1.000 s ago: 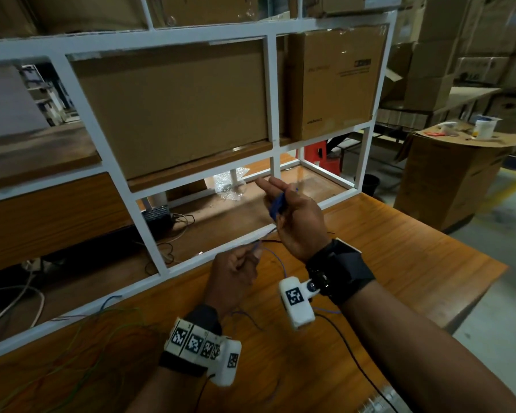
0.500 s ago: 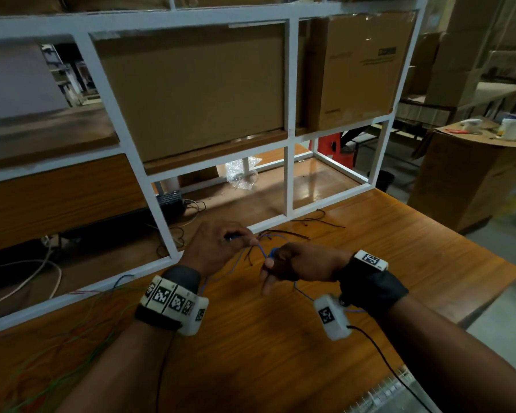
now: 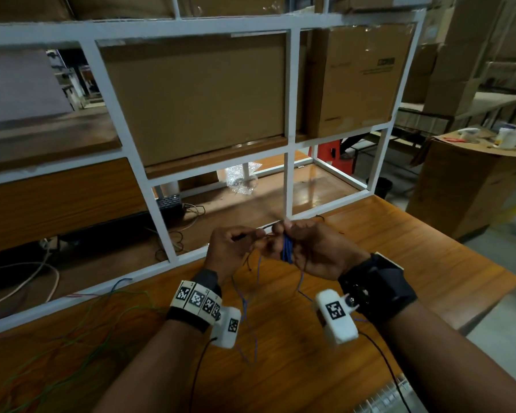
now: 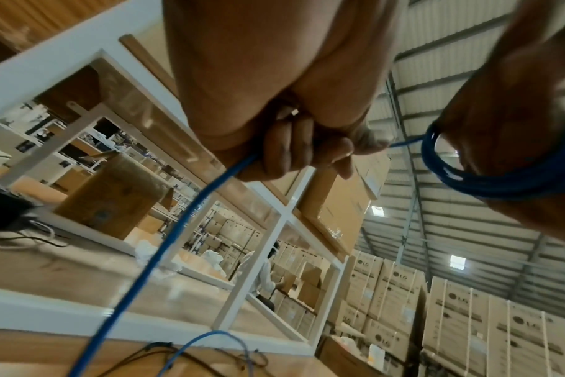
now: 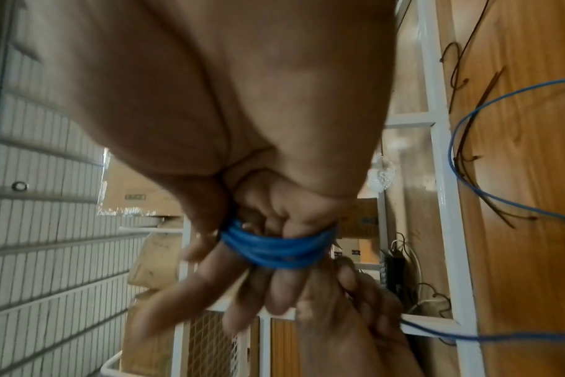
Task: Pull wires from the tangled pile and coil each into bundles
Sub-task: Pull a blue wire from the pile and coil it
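With the blue wire (image 3: 287, 248) looped round my right hand (image 3: 313, 251) fingers at 12 o'clock above the table (image 3: 429, 257), my left hand (image 3: 233, 245) pinches its tail, feeding it taut so turns lie side by side.

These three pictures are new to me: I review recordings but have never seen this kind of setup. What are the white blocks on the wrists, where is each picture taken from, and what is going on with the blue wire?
No machine here: a person works with two bare hands. The white blocks are small cameras strapped to each wrist. The wide picture comes from a camera on the person's head, looking down at a wooden table in front of a white shelf frame. The other two look along each hand from the wrist.

The right hand carries a blue coil wound around its fingers. The left hand pinches the loose blue wire that leads to that coil; the rest trails down to the table. Thin green wires lie at the left of the table, and dark ones by the frame.
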`<state>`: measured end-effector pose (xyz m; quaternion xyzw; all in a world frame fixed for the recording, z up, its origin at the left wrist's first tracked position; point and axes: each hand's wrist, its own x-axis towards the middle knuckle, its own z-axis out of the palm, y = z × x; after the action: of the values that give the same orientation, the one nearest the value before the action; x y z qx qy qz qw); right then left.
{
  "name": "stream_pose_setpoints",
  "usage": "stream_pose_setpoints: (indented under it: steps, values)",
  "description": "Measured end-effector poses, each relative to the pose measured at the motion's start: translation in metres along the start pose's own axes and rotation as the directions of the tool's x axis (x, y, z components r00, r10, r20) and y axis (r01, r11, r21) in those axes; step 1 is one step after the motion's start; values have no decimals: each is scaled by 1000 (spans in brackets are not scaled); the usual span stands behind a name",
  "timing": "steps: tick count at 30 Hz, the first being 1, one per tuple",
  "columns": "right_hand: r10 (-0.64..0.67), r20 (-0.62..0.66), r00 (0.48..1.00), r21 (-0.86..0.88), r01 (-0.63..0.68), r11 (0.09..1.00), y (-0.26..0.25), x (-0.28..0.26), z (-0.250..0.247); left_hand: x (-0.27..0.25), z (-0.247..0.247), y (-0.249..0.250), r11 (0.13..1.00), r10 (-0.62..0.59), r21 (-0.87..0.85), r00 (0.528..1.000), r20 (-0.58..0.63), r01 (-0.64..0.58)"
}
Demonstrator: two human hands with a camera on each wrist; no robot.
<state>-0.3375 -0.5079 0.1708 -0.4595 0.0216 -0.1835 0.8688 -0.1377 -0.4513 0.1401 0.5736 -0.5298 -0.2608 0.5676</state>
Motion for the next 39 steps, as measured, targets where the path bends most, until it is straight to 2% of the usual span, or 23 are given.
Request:
stream_pose_setpoints:
  steps: [4, 6, 7, 8, 9, 10, 11, 12, 13, 14, 15, 16, 17, 19, 21, 22, 23, 25, 26, 29, 33, 36, 39]
  values:
    - [-242, -155, 958, 189, 269, 944, -18, 6, -1, -13, -1, -13, 989, -150, 2, 989, -2, 150]
    - [-333, -298, 895, 176, 394, 902, -27, 15, 8, -21, 2, -21, 982, -175, -58, 982, 74, 179]
    - [-384, -367, 847, 123, 454, 883, -31, 22, 9, -25, 4, -24, 984, -164, -56, 981, 100, 170]
    - [-462, -405, 789, -21, 497, 868, -33, 28, 6, -29, 6, -26, 984, -161, -51, 980, 116, 168]
    - [-550, -412, 727, -264, 482, 835, -33, 36, 0, -31, 8, -27, 983, -165, -60, 978, 131, 174]
    - [-639, -369, 675, -556, 390, 734, -31, 43, -7, -32, 9, -27, 981, -168, -70, 975, 148, 179]
    - [-694, -292, 658, -802, 226, 553, -26, 48, -15, -33, 8, -24, 983, -154, -70, 974, 163, 167]
    - [-686, -213, 696, -942, 41, 333, -21, 50, -22, -33, 6, -20, 987, -139, -56, 975, 174, 151]
    - [-624, -156, 766, -988, -107, 115, -16, 51, -27, -33, 3, -15, 991, -116, -45, 976, 183, 127]
    - [-524, -136, 841, -982, -186, -43, -12, 49, -29, -31, -2, -11, 994, -92, -39, 978, 186, 101]
    - [-405, -160, 900, -965, -229, -128, -10, 45, -27, -29, -7, -7, 996, -68, -39, 980, 188, 77]
    - [-268, -222, 938, -957, -262, -125, -9, 42, -25, -27, -14, -3, 998, -53, -35, 981, 185, 60]
    - [-127, -299, 946, -947, -311, -86, -7, 38, -23, -26, -19, 0, 998, -46, -27, 980, 193, 53]
    - [111, -406, 907, -913, -407, -20, -6, 32, -23, -23, -26, 1, 998, -42, -28, 975, 216, 49]
    - [273, -396, 877, -901, -428, 67, -4, 30, -22, -22, -28, 1, 999, -40, -14, 973, 226, 44]
    - [343, -351, 871, -887, -427, 176, -1, 30, -22, -21, -27, 2, 999, -38, -7, 974, 224, 40]
    - [399, -287, 871, -834, -431, 343, 2, 29, -23, -20, -27, 3, 999, -32, -8, 976, 216, 35]
    - [467, -131, 875, -580, -449, 680, 8, 23, -22, -16, -25, 5, 1000, -8, -19, 980, 196, 13]
    - [478, -38, 877, -441, -444, 780, 11, 21, -22, -13, -24, 6, 1000, 8, -13, 981, 196, -5]
    - [402, 131, 906, -179, -377, 909, 19, 22, -21, -10, -19, 8, 999, 47, -6, 978, 203, -46]
    - [102, 187, 977, 141, -130, 981, 18, 29, -13, -12, -8, 12, 988, 0, -152, 982, 190, 29]
    - [-183, -28, 983, 340, 181, 923, 6, 39, 3, -16, -3, 9, 968, -71, -219, 972, 224, 121]
    - [-316, -360, 878, 343, 440, 830, -5, 46, 10, -19, 2, 10, 972, -148, -152, 969, 196, 179]
